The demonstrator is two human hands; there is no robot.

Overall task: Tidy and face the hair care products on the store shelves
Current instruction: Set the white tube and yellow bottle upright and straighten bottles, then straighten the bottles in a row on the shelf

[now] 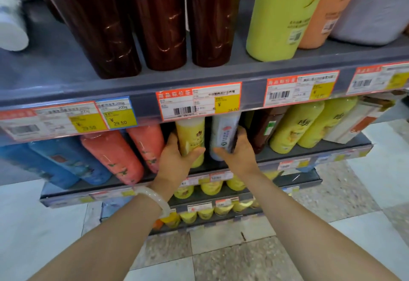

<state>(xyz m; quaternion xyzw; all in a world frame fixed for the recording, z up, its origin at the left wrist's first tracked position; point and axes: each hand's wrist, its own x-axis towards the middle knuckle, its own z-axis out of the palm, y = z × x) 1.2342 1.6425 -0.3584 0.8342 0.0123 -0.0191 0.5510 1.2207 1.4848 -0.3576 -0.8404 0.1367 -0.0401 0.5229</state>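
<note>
Facing step on the grey metal shelf [287,158]: left hand [177,159] grips a yellow plastic bottle [192,139], right hand [238,150] a white plastic bottle [223,134] — next, probably turn labels outward.

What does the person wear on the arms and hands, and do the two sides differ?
Both forearms are bare, with no sleeves in view and no gloves. The left hand side carries a pale, milky, smooth round bangle at the wrist. The right hand and its wrist carry nothing: no watch or bracelet shows. No rings are visible on either hand.
</note>
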